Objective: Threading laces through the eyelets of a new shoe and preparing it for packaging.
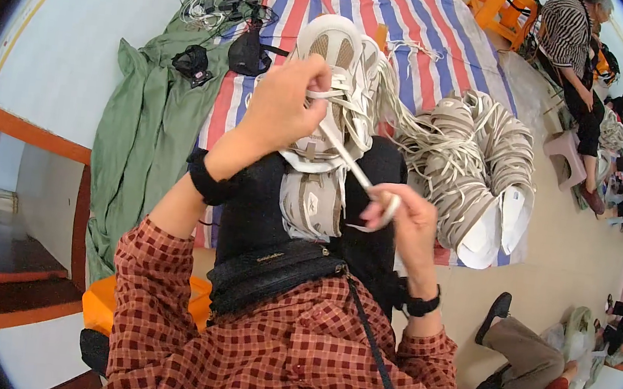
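A beige and white shoe upper [327, 43] lies before me above my lap, its toe pointing away. My left hand [283, 103] is closed in a pinch on a cream shoelace [347, 155] at the upper's lacing area. The lace stretches tight down to the right, where my right hand [404, 222] grips its other part between thumb and fingers. Beneath, more of the same uppers [310, 204] rest between my knees. Loose laces [354, 106] hang over the upper, and my left hand hides part of its side.
Nested rows of uppers [451, 153] with trailing laces lie right on the striped sheet [437, 36]. Black pouches [249, 51] sit left near green cloth [128, 150]. An orange stool [501, 12], a pink stool [566, 156] and several seated people [573, 55] are at the right.
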`<state>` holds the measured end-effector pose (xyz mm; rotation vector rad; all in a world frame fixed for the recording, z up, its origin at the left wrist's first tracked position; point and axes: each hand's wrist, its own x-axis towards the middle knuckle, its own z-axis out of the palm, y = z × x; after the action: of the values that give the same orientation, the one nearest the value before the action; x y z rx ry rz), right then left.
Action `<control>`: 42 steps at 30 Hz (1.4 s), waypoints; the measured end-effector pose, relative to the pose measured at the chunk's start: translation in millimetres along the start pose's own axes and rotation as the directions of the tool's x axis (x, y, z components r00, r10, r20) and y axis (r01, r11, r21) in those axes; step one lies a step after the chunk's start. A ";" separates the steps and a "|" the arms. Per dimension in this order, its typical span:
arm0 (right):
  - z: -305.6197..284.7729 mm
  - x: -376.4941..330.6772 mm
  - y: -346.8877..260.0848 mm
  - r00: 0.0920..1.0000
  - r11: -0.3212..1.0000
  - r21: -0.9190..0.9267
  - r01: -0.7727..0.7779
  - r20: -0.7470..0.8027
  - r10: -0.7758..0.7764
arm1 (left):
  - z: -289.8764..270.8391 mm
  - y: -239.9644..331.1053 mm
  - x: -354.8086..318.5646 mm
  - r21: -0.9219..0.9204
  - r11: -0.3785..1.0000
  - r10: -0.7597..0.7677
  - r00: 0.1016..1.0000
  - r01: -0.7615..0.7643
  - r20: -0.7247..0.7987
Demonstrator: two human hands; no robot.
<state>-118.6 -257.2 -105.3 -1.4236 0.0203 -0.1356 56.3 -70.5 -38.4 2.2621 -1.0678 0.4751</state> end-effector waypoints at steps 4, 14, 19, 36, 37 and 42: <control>-96.9 -36.4 24.9 0.948 0.997 -0.038 -0.061 -0.315 0.046 | -16.5 -7.7 0.0 -0.744 0.560 -0.325 0.923 0.364 0.206; -224.0 -136.0 62.7 0.802 0.831 -0.250 -0.496 -0.499 0.329 | 8.1 1.0 -24.4 -0.204 0.977 -0.104 0.969 0.058 -0.224; -119.5 -26.9 31.8 0.935 0.908 -0.355 -0.222 -0.343 0.094 | 33.6 10.9 -23.0 0.029 0.981 0.194 0.968 -0.192 -0.161; 8.5 109.6 -7.6 0.871 0.385 -0.847 0.365 0.165 -0.462 | 34.7 28.1 -30.3 0.129 0.992 -0.007 0.998 0.016 -0.070; 9.0 109.0 -7.2 0.865 0.379 -0.845 0.378 0.175 -0.470 | 39.6 26.0 -27.0 0.180 0.984 0.012 0.997 0.002 -0.078; 11.6 113.1 -13.0 0.860 0.338 -0.897 0.286 0.084 -0.503 | 21.8 29.5 -33.3 -0.021 1.000 0.012 0.999 -0.013 -0.052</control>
<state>-6.4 -259.6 -83.1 -2.4940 -0.1082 -0.8060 14.1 -80.3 -62.5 2.2140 -1.0568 0.5224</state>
